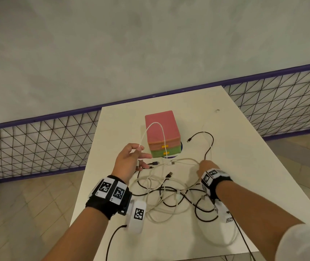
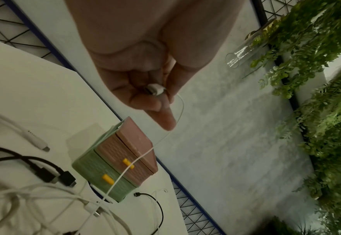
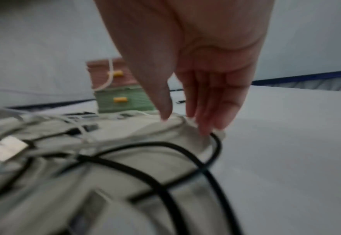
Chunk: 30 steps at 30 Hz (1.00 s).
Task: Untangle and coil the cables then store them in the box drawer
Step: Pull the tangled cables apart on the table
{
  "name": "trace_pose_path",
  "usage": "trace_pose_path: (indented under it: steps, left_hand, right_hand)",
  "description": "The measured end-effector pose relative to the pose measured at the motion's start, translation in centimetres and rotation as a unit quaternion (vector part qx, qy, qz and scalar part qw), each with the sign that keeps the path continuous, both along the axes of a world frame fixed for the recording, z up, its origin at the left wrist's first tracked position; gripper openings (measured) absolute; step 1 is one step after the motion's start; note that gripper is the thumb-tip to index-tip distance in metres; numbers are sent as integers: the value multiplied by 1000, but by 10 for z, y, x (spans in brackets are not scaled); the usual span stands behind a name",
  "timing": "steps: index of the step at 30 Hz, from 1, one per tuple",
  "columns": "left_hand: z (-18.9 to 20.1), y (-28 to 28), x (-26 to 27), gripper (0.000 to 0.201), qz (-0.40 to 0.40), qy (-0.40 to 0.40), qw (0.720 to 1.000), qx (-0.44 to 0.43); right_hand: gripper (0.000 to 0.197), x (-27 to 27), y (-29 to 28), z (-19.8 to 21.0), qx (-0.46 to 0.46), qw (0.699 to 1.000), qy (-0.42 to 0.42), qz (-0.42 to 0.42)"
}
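Note:
A tangle of white and black cables (image 1: pixel 169 193) lies on the white table (image 1: pixel 248 151) in front of a small box (image 1: pixel 161 130) with a pink top drawer and a green bottom drawer, both shut, with yellow handles. My left hand (image 1: pixel 141 152) is raised left of the box. In the left wrist view it (image 2: pixel 161 95) pinches the plug end of a thin white cable (image 2: pixel 125 171). That cable arches over the box front and runs down into the tangle. My right hand (image 1: pixel 202 163) reaches down with straight fingers (image 3: pixel 205 125) that touch a thick white cable (image 3: pixel 177 120) beside a black cable (image 3: pixel 215 143).
A black cable end (image 1: pixel 188 140) lies right of the box. The table's left edge (image 1: pixel 86 166) and near edge drop to a tiled floor. A purple-framed wire mesh fence (image 1: pixel 37 144) runs behind the table. Green plants (image 2: pixel 326 111) show in the left wrist view.

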<state>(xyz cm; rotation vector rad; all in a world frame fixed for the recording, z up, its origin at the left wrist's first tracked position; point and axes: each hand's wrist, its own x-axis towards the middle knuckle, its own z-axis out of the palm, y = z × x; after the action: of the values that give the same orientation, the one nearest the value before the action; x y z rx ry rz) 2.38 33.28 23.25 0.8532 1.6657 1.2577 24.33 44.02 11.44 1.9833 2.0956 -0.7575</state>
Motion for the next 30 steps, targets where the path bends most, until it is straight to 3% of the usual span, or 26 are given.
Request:
trace_pose_path:
  steps: [3,6,8,10,15,18,21,25,28,30]
  left_hand:
    - [-1,-3,0,14,-7,1,1000,-6]
    - [-3,-4,1,14,-15,5,1000,-14]
    - [-4,-1,2,13,-17,8,1000,-11]
    - [-4,5,5,14,-19,13,1000,4]
    - [-2,21,20,18,-48,7,998,42]
    - [1,21,35,21,-117,-28,992,26]
    - [6,18,49,31,-148,-72,986,-11]
    - [26,21,37,35,-165,-83,983,6]
    - [52,23,22,33,-151,-182,969,67]
    - [67,22,15,35,-131,-247,954,103]
  right_hand:
    - [32,9,-3,-3,-54,998,1,-19]
    - [27,5,-8,14,-77,992,68,-71]
    - [21,2,-9,34,-98,969,202,-101]
    - [18,-1,-16,64,-84,922,346,-150]
    - [33,-14,-40,122,70,882,464,38]
    - [30,-16,-41,129,122,859,496,29]
    - [28,-9,-43,133,107,841,531,14]
    - [33,15,-42,101,5,870,492,8]
    - [34,27,-47,52,-114,931,344,53]
    - [43,25,-54,38,-206,942,266,23]
